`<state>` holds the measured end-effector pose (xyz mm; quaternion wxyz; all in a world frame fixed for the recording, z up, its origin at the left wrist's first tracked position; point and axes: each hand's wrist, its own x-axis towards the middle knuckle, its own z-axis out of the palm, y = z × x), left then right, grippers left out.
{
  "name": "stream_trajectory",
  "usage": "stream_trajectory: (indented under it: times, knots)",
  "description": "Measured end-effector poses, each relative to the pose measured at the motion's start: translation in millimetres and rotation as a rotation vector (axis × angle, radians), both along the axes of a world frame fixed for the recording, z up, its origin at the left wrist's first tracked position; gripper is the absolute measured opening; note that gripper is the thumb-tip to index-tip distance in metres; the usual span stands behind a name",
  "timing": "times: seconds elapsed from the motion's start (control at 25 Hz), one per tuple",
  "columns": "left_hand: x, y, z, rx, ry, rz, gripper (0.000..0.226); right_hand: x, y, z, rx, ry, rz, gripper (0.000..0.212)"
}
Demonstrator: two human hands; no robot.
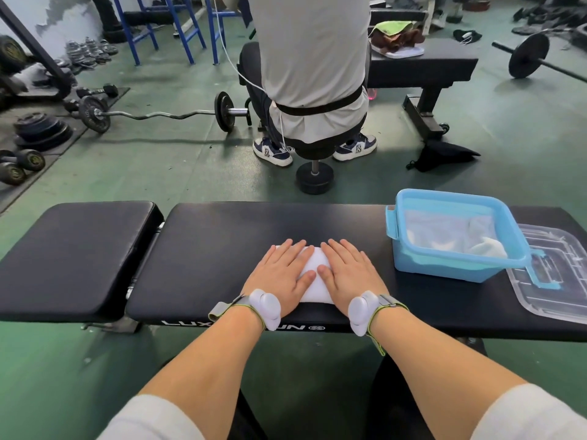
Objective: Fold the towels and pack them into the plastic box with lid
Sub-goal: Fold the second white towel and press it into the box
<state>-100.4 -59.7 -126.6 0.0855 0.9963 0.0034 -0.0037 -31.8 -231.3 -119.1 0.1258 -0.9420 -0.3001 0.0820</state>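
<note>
A small folded white towel (pixel 314 271) lies on the black padded bench (pixel 222 236) near its front edge. My left hand (pixel 281 274) and my right hand (pixel 346 271) both rest flat on top of it, palms down, fingers spread and pointing away from me. Most of the towel is hidden under them. To the right stands the blue plastic box (pixel 444 265), open, with white towels (pixel 486 247) inside. Its clear lid (pixel 559 281) with blue clips lies flat on the bench just right of the box.
A person sits with their back to me on a stool (pixel 314 154) beyond the bench. A dumbbell (pixel 314 179), a curl bar (pixel 158 115), weight plates (pixel 41 130) and another bench (pixel 422 65) with cloths stand on the green floor. The bench's left pad (pixel 73 255) is separate.
</note>
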Motion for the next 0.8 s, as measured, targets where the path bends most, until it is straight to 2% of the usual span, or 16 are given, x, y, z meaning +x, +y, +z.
stream_trajectory:
  times: [0.32, 0.48, 0.56, 0.68, 0.72, 0.8]
  knots:
    - [5, 1, 2, -0.033, 0.038, -0.01, 0.063, 3, 2, 2, -0.014, 0.018, 0.004, 0.054]
    - [10, 0, 18, -0.014, 0.147, -0.005, 0.06, 4, 6, 14, -0.066, 0.108, -0.03, 0.057]
    - [10, 0, 31, -0.098, 0.118, 0.141, 0.062, 2, 8, 23, -0.028, 0.152, -0.151, 0.061]
    - [3, 11, 42, -0.307, 0.007, 0.558, 0.062, -2, 4, 42, 0.094, 0.25, -0.491, 0.06]
    - [-1, 18, 38, -0.38, 0.053, 0.633, 0.062, -5, 1, 48, 0.069, 0.294, -0.559, 0.059]
    - [-5, 28, 34, -0.548, 0.185, 0.713, 0.061, -8, -3, 61, -0.026, 0.397, -0.552, 0.058]
